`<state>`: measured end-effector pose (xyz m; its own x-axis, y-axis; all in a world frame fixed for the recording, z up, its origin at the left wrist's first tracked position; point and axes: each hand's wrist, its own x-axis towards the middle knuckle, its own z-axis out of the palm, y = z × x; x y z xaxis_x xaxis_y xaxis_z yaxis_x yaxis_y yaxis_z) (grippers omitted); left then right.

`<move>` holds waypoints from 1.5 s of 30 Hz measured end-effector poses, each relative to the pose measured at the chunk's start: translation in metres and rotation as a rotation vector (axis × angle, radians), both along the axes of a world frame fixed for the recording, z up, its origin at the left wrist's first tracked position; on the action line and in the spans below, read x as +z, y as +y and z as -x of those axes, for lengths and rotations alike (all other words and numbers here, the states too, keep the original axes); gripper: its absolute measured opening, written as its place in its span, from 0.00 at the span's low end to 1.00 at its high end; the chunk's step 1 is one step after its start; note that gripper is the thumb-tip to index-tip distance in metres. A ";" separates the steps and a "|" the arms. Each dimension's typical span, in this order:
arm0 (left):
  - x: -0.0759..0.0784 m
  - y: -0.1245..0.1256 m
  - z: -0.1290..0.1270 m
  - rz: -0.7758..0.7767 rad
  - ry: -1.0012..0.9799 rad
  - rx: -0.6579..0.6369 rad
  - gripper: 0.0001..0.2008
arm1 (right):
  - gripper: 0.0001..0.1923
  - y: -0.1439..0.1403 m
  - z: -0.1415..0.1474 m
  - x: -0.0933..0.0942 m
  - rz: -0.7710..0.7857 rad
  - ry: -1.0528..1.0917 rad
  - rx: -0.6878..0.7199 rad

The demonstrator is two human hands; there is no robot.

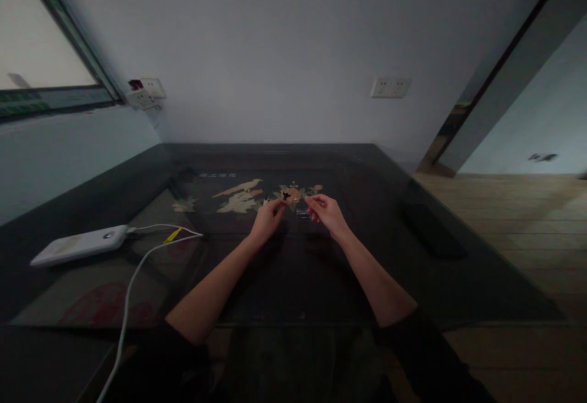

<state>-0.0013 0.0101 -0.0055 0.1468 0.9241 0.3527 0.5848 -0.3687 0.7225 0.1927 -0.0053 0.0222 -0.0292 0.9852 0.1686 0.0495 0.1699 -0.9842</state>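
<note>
Over the dark tabletop (pixel 293 280) both of my hands are raised close together. My left hand (pixel 268 219) is closed in a pinch, and a small black piece (pixel 287 195) with an irregular outline stands at its fingertips; its kind is too small to tell. My right hand (pixel 326 212) pinches with thumb and forefinger, and what lies between them is too small to name. Just under and left of the right fingers is a small clear, shiny item (pixel 302 215), perhaps touching the lower fingers; I cannot tell whether it is held or rests on the table.
A white power bank (pixel 82 245) lies at the left with a white cable (pixel 131 287) bearing a yellow tag (pixel 173 235). On the right is a dark flat object (pixel 433 232). Bird-and-flower artwork (pixel 241 198) marks the tabletop. Wall sockets (pixel 389 87) are behind.
</note>
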 end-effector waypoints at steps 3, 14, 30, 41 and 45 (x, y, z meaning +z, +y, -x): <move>-0.002 -0.001 -0.001 -0.056 0.150 0.014 0.11 | 0.24 0.001 0.000 -0.001 -0.004 -0.005 0.001; -0.009 -0.001 -0.003 -0.103 0.382 0.032 0.13 | 0.23 0.003 0.000 -0.005 -0.008 -0.035 0.008; -0.008 -0.008 -0.008 -0.066 0.452 0.021 0.12 | 0.24 0.005 0.001 -0.007 -0.017 -0.083 0.017; 0.011 -0.011 -0.005 -0.294 0.300 -0.101 0.17 | 0.19 0.005 0.004 -0.014 -0.011 -0.127 0.072; 0.010 -0.017 -0.009 -0.346 0.239 -0.198 0.14 | 0.17 0.002 0.007 -0.015 0.033 -0.099 0.134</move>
